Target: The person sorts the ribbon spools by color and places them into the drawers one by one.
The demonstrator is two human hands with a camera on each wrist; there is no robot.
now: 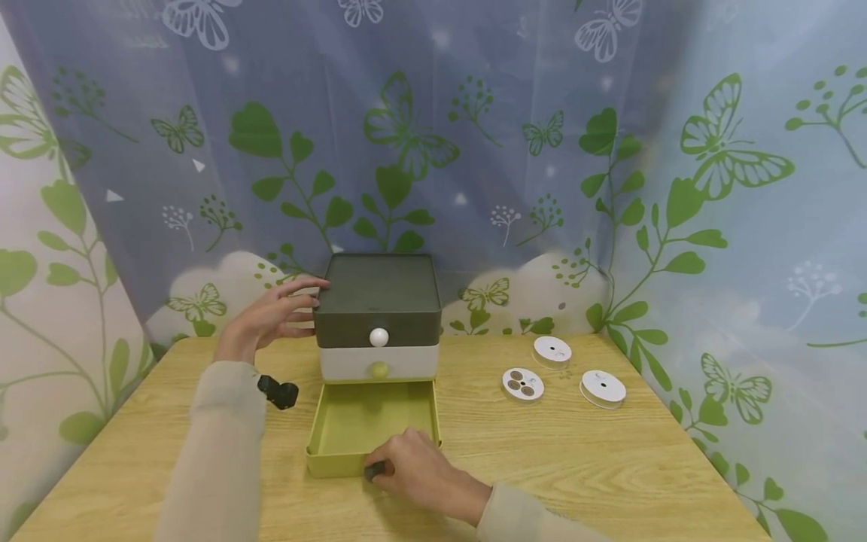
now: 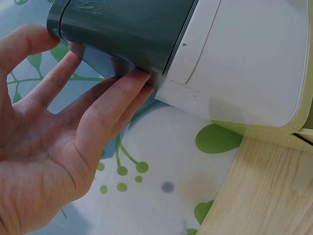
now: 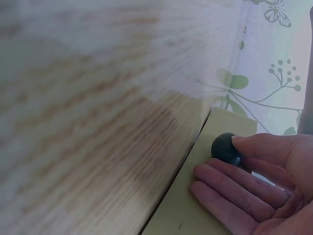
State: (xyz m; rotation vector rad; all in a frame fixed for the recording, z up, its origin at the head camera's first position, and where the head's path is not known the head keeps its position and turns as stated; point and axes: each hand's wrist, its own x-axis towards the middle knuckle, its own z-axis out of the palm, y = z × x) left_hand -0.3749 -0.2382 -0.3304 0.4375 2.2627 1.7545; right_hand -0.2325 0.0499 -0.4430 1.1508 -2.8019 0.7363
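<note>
A small stacked drawer unit [image 1: 379, 282] stands on the table, dark green on top, white in the middle, yellow-green below. Its bottom drawer [image 1: 369, 418] is pulled far out and holds nothing. At the drawer's front, my right hand [image 1: 420, 470] pinches the round dark green knob [image 3: 226, 148] between thumb and fingers, the other fingers lying against the yellow front panel. My left hand [image 1: 271, 316] touches the left side of the dark green top section with spread fingertips [image 2: 139, 78]. The upper two drawers, with a white knob [image 1: 378, 337] and a yellow-green knob [image 1: 378, 369], are closed.
Right of the unit lie three white spools: one [image 1: 552, 351] at the back, one [image 1: 523, 385] with round holes at the front left, one [image 1: 603, 388] at the right. A black camera [image 1: 278, 392] sits at the left wrist. Leaf-printed curtains [image 1: 474, 150] surround the wooden table [image 1: 609, 467].
</note>
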